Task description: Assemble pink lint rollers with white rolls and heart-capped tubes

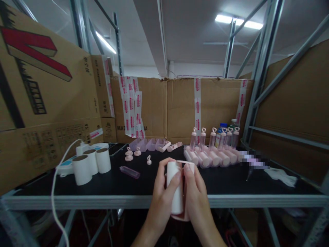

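White roll [175,187] upright, long axis vertical, just off table [102,200] front edge, clasped btwn both hands: left hand [161,200] grasping its left side, right hand [196,199] grasping right w/ pink case [185,178] behind; spare rolls [91,164] well left

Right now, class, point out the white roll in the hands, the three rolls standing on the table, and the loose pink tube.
White roll [175,187], head view, middle of its side.
Three rolls [92,162], head view, middle roll's side.
Pink tube [130,172], head view, mid-length.
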A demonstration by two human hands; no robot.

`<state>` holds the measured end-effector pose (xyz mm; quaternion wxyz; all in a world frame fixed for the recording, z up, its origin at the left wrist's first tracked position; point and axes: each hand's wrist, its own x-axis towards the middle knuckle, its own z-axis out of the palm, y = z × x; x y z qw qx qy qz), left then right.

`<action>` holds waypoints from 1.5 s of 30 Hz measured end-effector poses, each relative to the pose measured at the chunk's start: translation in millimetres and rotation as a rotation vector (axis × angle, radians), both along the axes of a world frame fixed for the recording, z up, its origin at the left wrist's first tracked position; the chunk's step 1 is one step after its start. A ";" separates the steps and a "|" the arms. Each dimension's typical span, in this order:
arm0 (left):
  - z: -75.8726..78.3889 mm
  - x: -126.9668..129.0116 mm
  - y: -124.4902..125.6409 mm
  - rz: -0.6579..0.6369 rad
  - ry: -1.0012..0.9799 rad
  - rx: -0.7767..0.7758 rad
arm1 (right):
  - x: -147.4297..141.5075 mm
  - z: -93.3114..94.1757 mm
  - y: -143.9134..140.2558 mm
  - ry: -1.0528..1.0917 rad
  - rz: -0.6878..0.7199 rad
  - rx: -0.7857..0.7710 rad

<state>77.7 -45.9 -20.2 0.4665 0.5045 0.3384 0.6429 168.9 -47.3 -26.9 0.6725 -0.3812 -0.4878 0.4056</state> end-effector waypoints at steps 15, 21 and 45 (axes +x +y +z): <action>9.5 -0.2 -10.7 -0.007 0.247 0.193 | 12.2 3.2 -8.5 -0.036 -0.180 0.025; 9.3 -2.6 -11.8 -0.080 0.441 0.191 | 12.8 -0.5 -11.4 -0.019 -0.196 0.000; 14.3 4.2 -22.9 -0.045 0.527 0.123 | 23.4 -7.7 -8.6 -0.082 -0.170 0.135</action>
